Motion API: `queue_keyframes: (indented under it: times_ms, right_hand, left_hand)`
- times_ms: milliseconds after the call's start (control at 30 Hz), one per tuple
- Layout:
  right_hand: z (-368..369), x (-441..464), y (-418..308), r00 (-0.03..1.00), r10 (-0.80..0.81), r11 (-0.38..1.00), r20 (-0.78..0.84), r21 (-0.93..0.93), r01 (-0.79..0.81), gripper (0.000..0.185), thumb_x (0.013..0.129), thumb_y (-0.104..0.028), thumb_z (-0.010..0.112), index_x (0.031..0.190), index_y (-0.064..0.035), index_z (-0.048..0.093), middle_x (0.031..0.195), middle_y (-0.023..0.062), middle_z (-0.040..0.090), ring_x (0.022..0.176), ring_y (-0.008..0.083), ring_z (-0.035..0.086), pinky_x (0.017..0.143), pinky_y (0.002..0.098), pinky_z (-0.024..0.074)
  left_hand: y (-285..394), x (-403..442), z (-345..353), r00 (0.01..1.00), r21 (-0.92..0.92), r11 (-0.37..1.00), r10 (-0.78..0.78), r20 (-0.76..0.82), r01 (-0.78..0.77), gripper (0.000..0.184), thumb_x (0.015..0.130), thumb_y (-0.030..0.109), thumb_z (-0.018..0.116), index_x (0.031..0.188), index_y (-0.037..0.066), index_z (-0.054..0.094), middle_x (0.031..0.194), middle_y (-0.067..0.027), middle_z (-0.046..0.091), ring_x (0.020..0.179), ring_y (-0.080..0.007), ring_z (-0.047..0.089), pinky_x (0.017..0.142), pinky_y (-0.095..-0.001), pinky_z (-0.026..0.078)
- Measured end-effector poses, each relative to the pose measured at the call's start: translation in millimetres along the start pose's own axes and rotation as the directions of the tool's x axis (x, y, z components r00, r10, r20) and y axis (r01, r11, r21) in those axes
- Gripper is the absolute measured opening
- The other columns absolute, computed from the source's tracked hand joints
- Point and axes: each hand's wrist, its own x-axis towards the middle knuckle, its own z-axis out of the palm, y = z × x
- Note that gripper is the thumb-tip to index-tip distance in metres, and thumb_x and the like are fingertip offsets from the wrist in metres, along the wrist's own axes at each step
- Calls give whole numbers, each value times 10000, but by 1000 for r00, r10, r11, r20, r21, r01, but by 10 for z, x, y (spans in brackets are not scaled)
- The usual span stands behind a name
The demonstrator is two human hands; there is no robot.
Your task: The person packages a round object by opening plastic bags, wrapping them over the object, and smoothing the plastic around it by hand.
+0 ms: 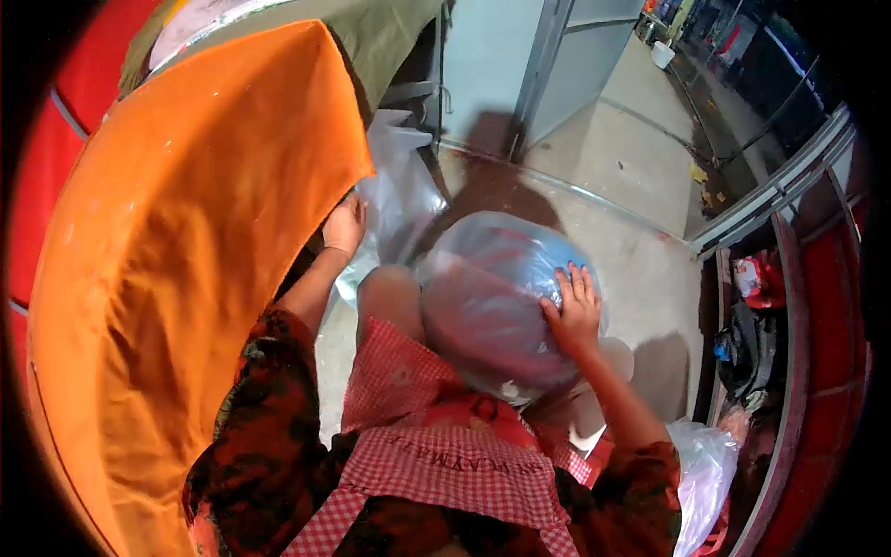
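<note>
A draped orange cloth sheet [204,260] hangs beside the left hand [346,225], whose grip I cannot tell; the right hand [575,311] lies spread atop a bulging translucent plastic bag [487,302] between the knees [390,297], contents indistinct.

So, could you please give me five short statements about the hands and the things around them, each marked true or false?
1. The right hand rests on the filled plastic bag with its fingers extended. True.
2. The left hand is at the edge of the orange cloth. True.
3. Both hands are on the filled plastic bag. False: only the right hand is on it.
4. The apron is plain blue. False: it has a red-and-white checked pattern.
5. A white bucket shows near the top right of the view. True.
</note>
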Motion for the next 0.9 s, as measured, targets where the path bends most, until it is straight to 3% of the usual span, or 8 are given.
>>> queue_keyframes:
  times_ms: [100, 267, 433, 600, 667, 767, 867, 900]
  right_hand:
    - [-45, -19, 14, 999, 18, 1000, 32, 15, -18, 571, 862, -412, 631, 1346, -128, 526, 1489, 115, 399, 1391, 345, 324, 1061, 515, 291]
    - [-56, 0, 62, 989, 79, 995, 122, 45, -85, 588, 893, -469, 584, 1375, -144, 496, 1524, 103, 349, 1422, 342, 272, 1073, 555, 272]
    - [-198, 92, 53, 953, 96, 992, 287, 53, -116, 679, 880, -552, 573, 1414, -150, 454, 1554, 96, 295, 1458, 321, 190, 1116, 543, 232]
    - [-316, 173, 91, 911, 71, 996, 407, 18, -85, 746, 859, -584, 585, 1445, -155, 416, 1565, 95, 271, 1470, 297, 166, 1164, 441, 213]
    - [-386, 190, 30, 931, 43, 999, 362, -32, -34, 698, 855, -534, 620, 1403, -131, 465, 1544, 123, 311, 1422, 310, 290, 1130, 432, 289]
    - [-288, 242, 24, 974, 66, 985, 218, 143, -99, 590, 869, -429, 653, 1336, -92, 526, 1455, 143, 438, 1321, 328, 437, 1059, 428, 384]
    - [-404, 292, -398, 966, -243, 871, -91, 417, 258, 493, 865, -314, 691, 1259, -51, 555, 1338, 161, 525, 1257, 309, 496, 1011, 378, 436]
    - [-552, 327, -678, 974, -228, 721, 1, 673, 168, 458, 857, -273, 703, 1228, -41, 567, 1285, 152, 549, 1211, 285, 525, 982, 368, 454]
  left_hand:
    - [-650, -730, 294, 954, 52, 998, 18, 299, -36, 165, 901, 231, 572, 939, 73, 601, 838, -187, 662, 810, -376, 636, 699, -497, 507]
    - [-1135, -3334, 414, 748, 79, 928, -343, 569, 365, 127, 886, 196, 573, 881, 75, 608, 800, -135, 639, 782, -302, 618, 686, -440, 493]
    - [-1261, -4752, 64, 546, 131, 728, -609, 575, 673, 106, 870, 161, 573, 823, 77, 615, 762, -82, 616, 754, -228, 599, 674, -382, 480]
    - [-1481, -4483, -300, 617, -167, 608, -678, 400, 776, 113, 855, 127, 573, 765, 79, 622, 723, -30, 593, 726, -154, 581, 661, -325, 467]
    - [-1329, -4001, -543, 683, -448, 536, -669, 292, 716, 123, 848, 113, 573, 741, 80, 625, 708, -9, 584, 715, -125, 573, 656, -302, 462]
    - [-117, -2910, -1347, 808, -868, 329, -576, 128, 372, 131, 852, 84, 559, 723, 62, 566, 772, 53, 527, 708, -69, 463, 679, -224, 384]
    - [725, -2420, -1894, 983, -833, 553, -147, -108, -9, 65, 759, -16, 561, 781, 20, 610, 1021, -51, 566, 881, -136, 512, 763, -290, 426]
    - [953, -2356, -1998, 992, -743, 662, 6, -127, -99, 103, 724, -26, 578, 798, 26, 628, 1033, -81, 578, 886, -176, 531, 769, -313, 437]
